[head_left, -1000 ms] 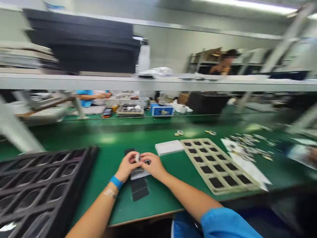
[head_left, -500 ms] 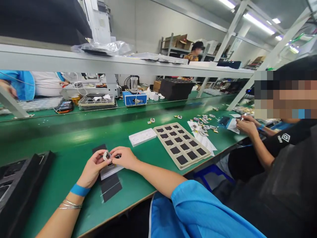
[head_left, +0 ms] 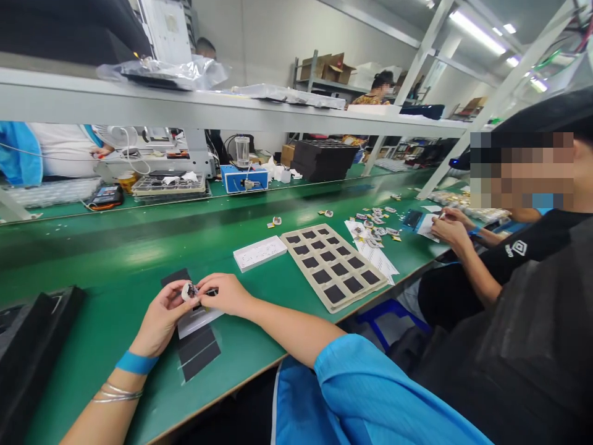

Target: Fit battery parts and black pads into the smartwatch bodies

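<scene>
Head view: the left hand pinches a small white part above the near-left counter, apparently steadying it for the right hand, whose grip touches it; whether clasping, I cannot tell.

A black sleeve bears a white diamond logo, lettering unreadable.

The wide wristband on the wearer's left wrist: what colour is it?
The wide wristband is blue, best seen in the head view.
</scene>
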`<action>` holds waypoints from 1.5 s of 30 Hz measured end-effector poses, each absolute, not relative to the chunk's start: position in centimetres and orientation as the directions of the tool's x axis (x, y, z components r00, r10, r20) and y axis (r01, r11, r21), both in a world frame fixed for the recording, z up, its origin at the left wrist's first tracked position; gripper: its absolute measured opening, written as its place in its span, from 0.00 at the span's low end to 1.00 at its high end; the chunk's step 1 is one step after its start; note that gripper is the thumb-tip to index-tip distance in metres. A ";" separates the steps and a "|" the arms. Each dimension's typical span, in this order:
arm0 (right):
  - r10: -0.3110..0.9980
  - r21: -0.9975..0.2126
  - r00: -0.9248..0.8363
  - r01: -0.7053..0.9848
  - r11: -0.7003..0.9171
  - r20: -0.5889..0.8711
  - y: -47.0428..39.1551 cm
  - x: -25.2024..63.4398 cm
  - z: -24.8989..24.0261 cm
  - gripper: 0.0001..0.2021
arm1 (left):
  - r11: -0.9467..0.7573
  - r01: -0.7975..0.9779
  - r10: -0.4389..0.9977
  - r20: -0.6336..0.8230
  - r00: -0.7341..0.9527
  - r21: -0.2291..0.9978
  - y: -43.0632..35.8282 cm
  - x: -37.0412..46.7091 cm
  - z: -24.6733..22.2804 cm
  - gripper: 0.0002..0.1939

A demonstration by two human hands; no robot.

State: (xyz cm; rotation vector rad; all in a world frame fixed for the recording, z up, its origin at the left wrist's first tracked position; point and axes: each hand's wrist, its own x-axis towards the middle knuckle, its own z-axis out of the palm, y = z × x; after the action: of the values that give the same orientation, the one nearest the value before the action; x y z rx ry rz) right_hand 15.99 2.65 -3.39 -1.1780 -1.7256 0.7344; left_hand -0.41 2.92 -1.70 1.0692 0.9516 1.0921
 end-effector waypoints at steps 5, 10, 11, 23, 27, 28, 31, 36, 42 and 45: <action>0.894 -0.764 -0.193 0.467 0.446 0.404 2.6 16.2 -2.3 0.06 | 0.110 -0.216 0.976 -0.065 0.207 0.970 2.8 -0.5 -1.6 0.32; 0.839 -0.694 0.014 0.570 0.440 0.543 3.4 21.5 -0.2 0.05 | 0.168 -0.345 0.953 -0.063 0.296 0.923 3.1 -1.1 -1.8 0.31; 0.833 -0.674 0.083 0.634 0.379 0.547 4.1 23.0 -0.1 0.05 | 0.178 -0.367 0.947 -0.059 0.314 0.913 3.3 -1.3 -1.9 0.31; 0.924 -0.862 -0.032 0.349 0.367 0.381 2.4 17.3 -1.8 0.06 | 0.200 -0.451 0.931 -0.025 0.365 0.870 3.7 -1.6 -2.4 0.35; 0.929 -0.871 0.009 0.351 0.345 0.371 1.4 15.4 -1.9 0.02 | 0.172 -0.449 0.935 -0.003 0.354 0.877 3.5 -1.2 -2.2 0.35; 0.928 -0.863 0.013 0.373 0.340 0.371 1.2 15.4 -1.8 0.02 | 0.167 -0.447 0.940 -0.005 0.341 0.879 3.4 -1.1 -2.1 0.35; 0.921 -0.812 -0.018 0.464 0.353 0.390 1.2 15.5 -1.7 0.03 | 0.168 -0.437 0.955 -0.036 0.295 0.884 3.0 -0.8 -1.6 0.34; 0.974 -0.968 -0.021 0.111 0.225 0.224 2.2 15.3 -2.7 0.10 | 0.192 -0.453 0.955 -0.061 0.289 0.871 3.1 -1.2 -1.6 0.33; 0.903 -0.959 -0.397 -0.154 -0.239 -0.161 2.8 15.8 -3.2 0.32 | 0.179 -0.491 0.960 -0.043 0.276 0.853 3.7 -1.9 -1.9 0.29; 0.897 -0.948 -0.409 -0.183 -0.261 -0.168 2.4 16.6 -2.4 0.28 | 0.166 -0.505 0.960 -0.023 0.277 0.847 3.6 -1.9 -1.8 0.29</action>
State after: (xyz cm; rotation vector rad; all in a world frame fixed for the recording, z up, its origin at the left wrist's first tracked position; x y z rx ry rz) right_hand 16.61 2.42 -2.35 -0.9699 -1.1914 1.7724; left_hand -1.87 3.58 -1.76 0.8470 0.6654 1.1603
